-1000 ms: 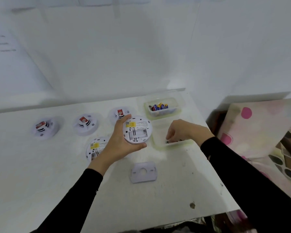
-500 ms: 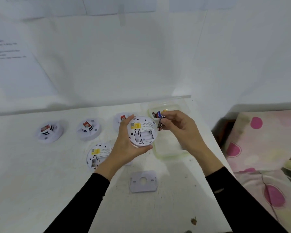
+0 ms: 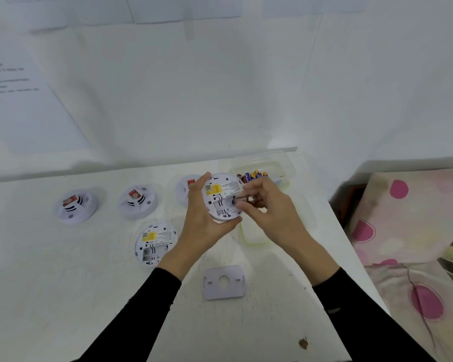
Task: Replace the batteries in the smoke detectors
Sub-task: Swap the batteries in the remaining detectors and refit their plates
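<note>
Holding the smoke detector [image 3: 222, 198] up off the worktop [image 3: 63, 283], toward its far right corner, back face to the camera: yellow label on top, battery recess below it. I have the left hand [image 3: 203, 218] wrapped round the detector's left side, one digit over the far rim and the others curled under the near rim. The right hand [image 3: 270, 212] pinches a battery [image 3: 246, 199] between thumb and fingertips, lying about level, its left end at the recess. There is blur there, so I cannot tell whether it touches the contacts. Black sleeves on both forearms. Just behind the detector, in the far right corner, is a clear tub [image 3: 280, 165] with spare batteries [image 3: 251, 176] lying in it. Under the right hand a shallow clear tray [image 3: 251, 237] lies flat near the right edge, its contents hidden by the hand. Left of the left wrist a second detector [image 3: 154, 242] lies back up on the worktop, with a yellow label and its recess showing. Along the far edge is a row, face up, each with a red tag: left detector [image 3: 75, 206], middle detector [image 3: 137, 202], and right detector [image 3: 185, 188], partly hidden behind the left hand. Between the forearms, nearer me, is a flat pale mounting plate [image 3: 224, 282] with a round hole. A small brown speck [image 3: 303, 343] sits close to the near edge, right side. Beyond the right edge lies pink-dotted cloth [image 3: 403, 231]. Printed sheets [image 3: 16, 100] hang on the wall behind, their text too blurred to read.
</note>
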The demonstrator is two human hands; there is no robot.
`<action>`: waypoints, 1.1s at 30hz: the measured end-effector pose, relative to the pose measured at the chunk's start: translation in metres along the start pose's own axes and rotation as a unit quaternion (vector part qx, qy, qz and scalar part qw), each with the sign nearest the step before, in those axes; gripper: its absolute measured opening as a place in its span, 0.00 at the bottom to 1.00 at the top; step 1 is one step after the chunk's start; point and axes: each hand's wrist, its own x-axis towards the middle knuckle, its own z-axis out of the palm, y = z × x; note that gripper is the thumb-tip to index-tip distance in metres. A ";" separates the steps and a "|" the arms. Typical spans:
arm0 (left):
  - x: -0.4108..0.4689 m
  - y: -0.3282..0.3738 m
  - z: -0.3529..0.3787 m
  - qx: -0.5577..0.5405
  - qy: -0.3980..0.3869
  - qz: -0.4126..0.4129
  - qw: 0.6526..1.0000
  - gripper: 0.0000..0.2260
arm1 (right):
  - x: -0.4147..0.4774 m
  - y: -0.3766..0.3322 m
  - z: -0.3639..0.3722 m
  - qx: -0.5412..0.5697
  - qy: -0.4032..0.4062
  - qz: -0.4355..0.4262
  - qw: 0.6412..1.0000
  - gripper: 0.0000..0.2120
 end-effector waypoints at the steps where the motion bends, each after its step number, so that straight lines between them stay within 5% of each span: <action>1: 0.000 0.001 0.001 -0.002 -0.003 0.000 1.000 0.46 | 0.001 -0.003 -0.001 0.021 0.004 0.018 1.000 0.10; 8: 0.001 0.005 0.006 -0.023 0.007 0.008 1.000 0.47 | 0.004 0.010 0.012 -0.090 0.104 -0.073 0.988 0.07; 11: 0.002 0.007 0.004 -0.044 0.034 0.010 0.998 0.45 | -0.003 0.020 0.024 -0.169 0.145 -0.104 0.969 0.13; 17: 0.004 0.012 -0.001 -0.061 0.029 0.006 0.998 0.47 | -0.015 0.017 0.027 -0.308 0.106 -0.081 0.942 0.23; 22: 0.010 0.008 -0.008 -0.042 -0.002 -0.007 0.999 0.46 | -0.015 0.024 0.016 -0.450 0.088 -0.155 0.875 0.24; 25: 0.010 0.007 -0.011 -0.030 -0.034 -0.009 0.999 0.47 | -0.011 0.024 0.003 -0.402 0.048 -0.149 0.902 0.22; 27: 0.009 0.009 -0.013 -0.033 -0.053 -0.012 0.998 0.48 | -0.001 0.030 -0.014 -0.295 0.065 -0.073 0.950 0.21; 29: 0.006 0.011 -0.014 -0.041 -0.069 -0.023 0.996 0.48 | 0.012 0.045 -0.038 -0.293 0.088 0.001 0.952 0.16; 33: 0.001 0.021 -0.012 -0.083 -0.095 -0.064 0.990 0.48 | 0.026 0.064 -0.060 -0.577 -0.132 0.102 0.800 0.12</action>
